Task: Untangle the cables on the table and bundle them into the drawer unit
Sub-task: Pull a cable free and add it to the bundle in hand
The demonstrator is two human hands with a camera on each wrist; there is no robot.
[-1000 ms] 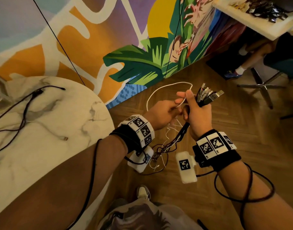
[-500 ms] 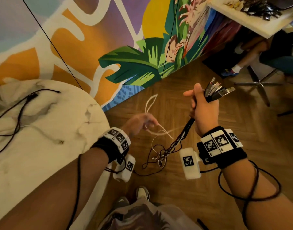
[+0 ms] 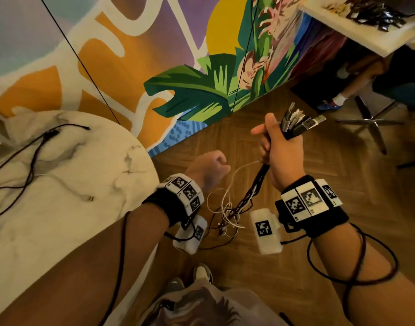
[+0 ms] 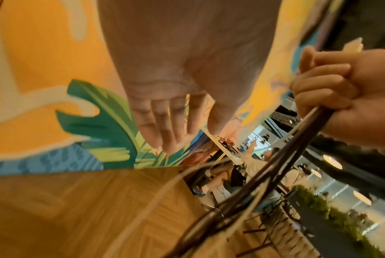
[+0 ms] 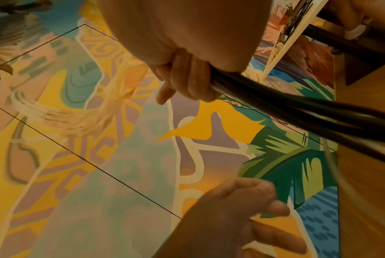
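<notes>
My right hand [image 3: 279,147] grips a bundle of dark cables [image 3: 260,182] upright over the floor, with the USB plugs [image 3: 298,121] fanning out above the fist. Below it the bundle ends in a loose tangle [image 3: 232,212] of dark and thin white cables [image 3: 237,172]. My left hand [image 3: 209,168] hovers just left of the bundle and holds nothing; the left wrist view shows its fingers [image 4: 164,122] relaxed. On the round marble table [image 3: 60,231] at left lie black cables [image 3: 35,149] and a pale cable with a USB plug [image 3: 90,198].
A painted mural wall [image 3: 178,67] stands behind the table. At the back right are a white desk [image 3: 366,36], a swivel chair base [image 3: 371,123] and a seated person's foot [image 3: 328,104]. My shoes [image 3: 201,274] stand on the wooden floor below the tangle.
My left hand let go of the white cable loop and dropped down and left, away from the right hand. The loop fell and now hangs from the bundle, which my right hand still holds.
</notes>
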